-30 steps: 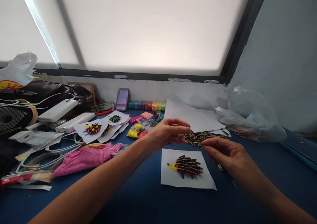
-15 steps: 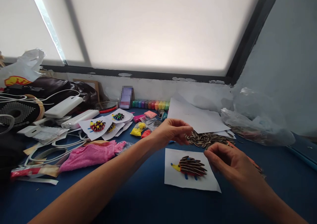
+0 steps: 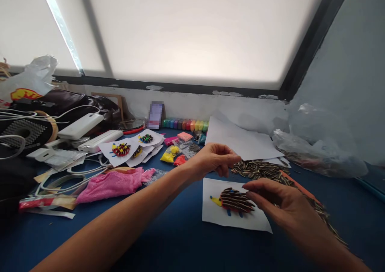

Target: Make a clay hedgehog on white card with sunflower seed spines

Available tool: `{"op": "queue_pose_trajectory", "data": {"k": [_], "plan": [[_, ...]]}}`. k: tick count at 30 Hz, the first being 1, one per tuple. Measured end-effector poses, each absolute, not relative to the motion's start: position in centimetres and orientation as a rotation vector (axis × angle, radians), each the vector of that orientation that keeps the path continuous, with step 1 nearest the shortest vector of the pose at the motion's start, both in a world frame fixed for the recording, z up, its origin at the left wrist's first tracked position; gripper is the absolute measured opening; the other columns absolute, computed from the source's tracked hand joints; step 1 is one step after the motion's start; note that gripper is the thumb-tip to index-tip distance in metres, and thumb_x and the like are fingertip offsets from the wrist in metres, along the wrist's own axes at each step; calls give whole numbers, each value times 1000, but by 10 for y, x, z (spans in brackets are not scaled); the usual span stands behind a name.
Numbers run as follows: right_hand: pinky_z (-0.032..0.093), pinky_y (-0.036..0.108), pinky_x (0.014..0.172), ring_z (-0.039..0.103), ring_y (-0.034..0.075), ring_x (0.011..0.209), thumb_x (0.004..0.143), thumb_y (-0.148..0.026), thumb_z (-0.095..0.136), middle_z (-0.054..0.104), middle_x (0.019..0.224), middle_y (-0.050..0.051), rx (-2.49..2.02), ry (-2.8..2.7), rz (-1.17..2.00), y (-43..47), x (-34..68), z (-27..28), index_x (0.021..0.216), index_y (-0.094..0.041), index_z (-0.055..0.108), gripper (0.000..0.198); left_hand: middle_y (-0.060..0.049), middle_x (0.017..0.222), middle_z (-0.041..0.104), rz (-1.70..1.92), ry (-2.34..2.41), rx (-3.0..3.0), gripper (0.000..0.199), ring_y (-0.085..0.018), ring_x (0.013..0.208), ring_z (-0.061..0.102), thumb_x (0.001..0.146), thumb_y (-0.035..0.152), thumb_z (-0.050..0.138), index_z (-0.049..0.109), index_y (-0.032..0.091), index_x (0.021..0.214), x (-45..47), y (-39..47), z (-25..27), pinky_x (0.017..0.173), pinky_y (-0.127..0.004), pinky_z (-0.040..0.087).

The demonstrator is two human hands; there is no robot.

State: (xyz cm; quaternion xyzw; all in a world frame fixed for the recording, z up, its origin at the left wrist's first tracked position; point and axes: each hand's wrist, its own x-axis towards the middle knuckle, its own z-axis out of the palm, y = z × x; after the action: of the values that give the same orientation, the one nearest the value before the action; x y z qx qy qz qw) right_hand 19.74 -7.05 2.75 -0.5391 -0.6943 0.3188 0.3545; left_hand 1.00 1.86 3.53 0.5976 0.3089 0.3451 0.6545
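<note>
A hedgehog figure (image 3: 237, 202) lies on a small white paper (image 3: 215, 220). It has a yellow snout, blue feet and dark striped seeds set over a reddish body. My right hand (image 3: 279, 202) is curled just over the figure's rear, thumb and finger close together at the paper's upper right; what they pinch, if anything, does not show. Beyond the paper, my left hand (image 3: 215, 160) hangs in the air with thumb and forefinger pressed together; I cannot make out what is between them. Close to both hands lies a heap of striped sunflower seeds (image 3: 258, 170).
Left lie a pink cloth (image 3: 112, 186), white cables and white power banks (image 3: 102, 141). Papers with other hedgehogs (image 3: 120, 149) are behind, near yellow clay (image 3: 170, 154) and a row of coloured clay packs (image 3: 186, 124). White sheets (image 3: 237, 140) and a plastic bag (image 3: 325, 156) are at back right.
My right hand has moved left, from the paper's edge to over the hedgehog's rear, uncovering more seeds and an orange strip. My left hand stays pinched; the view has shifted slightly.
</note>
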Motion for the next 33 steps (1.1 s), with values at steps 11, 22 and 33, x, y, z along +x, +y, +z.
{"op": "queue_pose_trajectory", "data": {"k": [11,22,33], "plan": [[49,26,54,62,16,60,84,-46,61,69,71,0,-1380,-1889,596,-70,200,23,83,-24,69,23,3,57,58,738,662,1376,29,-7,46,57,74,35,76,57,14,72,11,18,32,47,-19,40],[54,28,62,69,19,72,85,-43,60,74,83,2,-1388,-1920,548,-71,199,20,94,-24,68,22,0,64,62,707,652,1383,35,-8,47,59,89,44,59,61,13,74,11,16,34,47,-21,41],[49,29,58,63,17,63,93,-41,48,69,74,2,-1350,-2112,440,-72,196,18,79,-24,64,27,2,60,59,703,629,1412,36,-8,49,59,76,45,73,56,14,68,12,16,32,47,-20,40]]}}
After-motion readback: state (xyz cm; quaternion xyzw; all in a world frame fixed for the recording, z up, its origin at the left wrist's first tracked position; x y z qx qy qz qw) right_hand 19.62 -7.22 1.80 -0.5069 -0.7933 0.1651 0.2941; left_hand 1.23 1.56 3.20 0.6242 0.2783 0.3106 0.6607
